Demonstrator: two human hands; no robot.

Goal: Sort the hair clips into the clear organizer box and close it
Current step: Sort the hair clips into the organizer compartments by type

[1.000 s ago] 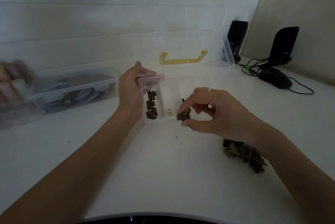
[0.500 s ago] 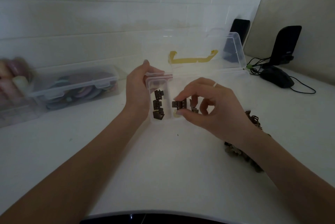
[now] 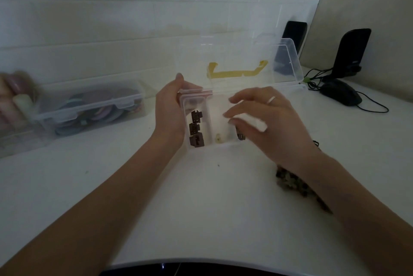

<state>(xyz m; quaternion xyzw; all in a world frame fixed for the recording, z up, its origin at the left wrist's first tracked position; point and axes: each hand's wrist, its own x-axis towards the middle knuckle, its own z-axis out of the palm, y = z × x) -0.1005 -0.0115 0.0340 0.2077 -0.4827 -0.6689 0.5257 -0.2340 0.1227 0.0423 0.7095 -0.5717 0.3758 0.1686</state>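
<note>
The clear organizer box stands open on the white table, its lid with a yellow handle raised behind it. Three dark brown hair clips lie in a row in the leftmost compartment. A small pale clip lies in the middle one. My left hand grips the box's left end. My right hand hovers over the right compartments with its fingers spread, blurred. A dark clip shows just below its thumb, inside the box. A pile of loose clips lies on the table, partly under my right forearm.
A closed clear box of coloured hair items sits at the left by the wall, with blurred items further left. Two black speakers, a black mouse and cables occupy the back right corner. The table's front edge curves near me.
My right hand carried a dark clip over the box, then spread its fingers; the clip now lies in a right compartment. My left hand stayed on the box's left end.
</note>
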